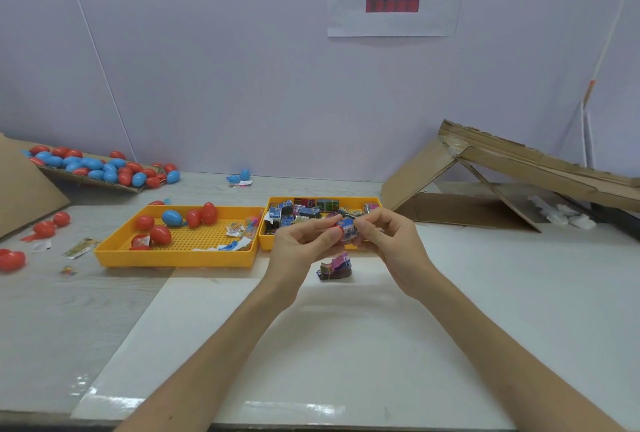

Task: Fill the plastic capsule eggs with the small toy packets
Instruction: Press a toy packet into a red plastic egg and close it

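My left hand grips a red capsule egg half above the table, just in front of the right yellow tray. My right hand pinches a small blue toy packet that sits at the mouth of that half. The right yellow tray holds several toy packets. In the left yellow tray lie red and blue capsule eggs and loose leaflets. A bundle of packets sits on the table below my hands.
A cardboard flap at the far left carries several red and blue eggs. More red eggs lie on the table's left side. A folded cardboard sheet leans at the right. A white mat covers the near table.
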A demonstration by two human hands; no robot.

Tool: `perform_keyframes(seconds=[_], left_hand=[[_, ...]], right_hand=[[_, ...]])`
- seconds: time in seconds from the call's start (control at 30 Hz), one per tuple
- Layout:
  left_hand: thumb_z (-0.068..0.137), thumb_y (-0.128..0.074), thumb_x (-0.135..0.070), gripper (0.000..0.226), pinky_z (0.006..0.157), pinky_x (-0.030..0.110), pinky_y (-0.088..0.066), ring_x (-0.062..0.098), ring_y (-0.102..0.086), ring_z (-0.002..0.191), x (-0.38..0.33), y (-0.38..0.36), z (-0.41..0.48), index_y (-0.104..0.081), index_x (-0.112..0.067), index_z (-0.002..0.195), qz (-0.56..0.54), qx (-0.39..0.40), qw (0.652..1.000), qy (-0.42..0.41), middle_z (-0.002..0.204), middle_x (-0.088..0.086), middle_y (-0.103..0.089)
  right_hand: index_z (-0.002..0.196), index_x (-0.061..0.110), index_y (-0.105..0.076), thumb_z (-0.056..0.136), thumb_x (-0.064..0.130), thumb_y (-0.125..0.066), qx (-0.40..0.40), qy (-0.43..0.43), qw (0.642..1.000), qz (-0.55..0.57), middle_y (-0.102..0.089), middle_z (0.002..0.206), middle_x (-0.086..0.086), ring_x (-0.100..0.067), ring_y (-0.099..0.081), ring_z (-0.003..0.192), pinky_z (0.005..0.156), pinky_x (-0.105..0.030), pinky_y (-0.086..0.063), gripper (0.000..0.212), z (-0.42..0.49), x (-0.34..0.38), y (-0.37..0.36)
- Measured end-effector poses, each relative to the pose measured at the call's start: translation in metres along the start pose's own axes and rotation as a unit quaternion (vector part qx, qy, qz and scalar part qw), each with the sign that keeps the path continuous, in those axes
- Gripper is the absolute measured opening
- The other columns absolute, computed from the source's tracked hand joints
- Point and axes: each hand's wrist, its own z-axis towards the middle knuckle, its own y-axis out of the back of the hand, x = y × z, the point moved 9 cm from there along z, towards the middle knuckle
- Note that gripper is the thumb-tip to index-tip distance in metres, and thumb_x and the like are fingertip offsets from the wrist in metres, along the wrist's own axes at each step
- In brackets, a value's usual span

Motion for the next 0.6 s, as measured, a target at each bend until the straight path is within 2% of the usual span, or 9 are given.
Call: perform_keyframes(seconds=[0.07,0.17,0.27,0.37,0.5,0.6], left_hand=[[0.076,-0.074,-0.019,0.036,0.075,0.029,-0.062,0.031,-0.075,0.095,0.0,0.001,0.0,-0.074,-0.007,0.11,-0.013,-0.006,1.0,0.004,0.102,0.014,-0.077],[0.079,-0.071,-0.022,0.038,0.074,0.028,-0.062,0.029,-0.076,0.094,0.0,0.002,0.001,-0.071,-0.005,0.113,-0.019,-0.003,1.0,0.006,0.101,0.013,-0.078],[0.084,-0.067,-0.027,0.036,0.08,0.033,-0.062,0.033,-0.075,0.098,0.001,-0.003,-0.001,-0.069,-0.004,0.112,-0.006,0.025,1.0,0.003,0.104,0.016,-0.077],[0.087,-0.064,-0.029,0.03,0.074,0.028,-0.061,0.032,-0.076,0.091,0.002,-0.006,-0.002,-0.068,-0.006,0.105,0.019,0.041,0.999,0.004,0.099,0.012,-0.078],[0.089,-0.064,-0.031,0.028,0.071,0.028,-0.061,0.032,-0.077,0.088,0.001,-0.008,-0.002,-0.068,-0.01,0.108,0.043,0.049,0.998,-0.006,0.098,0.011,-0.078],[0.09,-0.063,-0.032,0.029,0.071,0.028,-0.061,0.03,-0.077,0.087,-0.002,-0.009,-0.003,-0.07,-0.018,0.115,0.058,0.052,0.997,-0.022,0.098,0.008,-0.079]], right_hand=[[0.092,0.021,-0.076,0.079,0.037,-0.078,0.005,0.004,1.0,0.007,-0.071,0.084,0.002,-0.016,-0.068,0.075,0.072,-0.029,-0.057,0.02,-0.001,0.001,-0.003],[0.102,0.019,-0.077,0.077,0.036,-0.081,0.007,-0.002,1.0,0.006,-0.072,0.095,0.002,-0.019,-0.069,0.079,0.075,-0.035,-0.059,0.03,0.0,0.0,-0.004],[0.096,0.016,-0.078,0.077,0.029,-0.08,0.013,-0.011,1.0,0.021,-0.071,0.083,0.001,-0.017,-0.067,0.074,0.074,-0.034,-0.059,0.023,0.0,-0.002,-0.004],[0.088,0.009,-0.074,0.076,0.02,-0.077,0.024,-0.031,0.997,0.069,-0.065,0.071,-0.005,-0.02,-0.064,0.07,0.07,-0.031,-0.058,0.017,-0.001,-0.003,-0.005],[0.089,-0.002,-0.067,0.076,0.012,-0.073,0.019,-0.039,0.995,0.092,-0.061,0.075,-0.015,-0.026,-0.062,0.072,0.07,-0.036,-0.06,0.02,-0.001,-0.003,-0.005],[0.088,-0.003,-0.067,0.077,0.011,-0.072,0.016,-0.034,0.995,0.088,-0.063,0.078,-0.014,-0.022,-0.064,0.069,0.069,-0.035,-0.061,0.019,-0.002,-0.002,-0.006]])
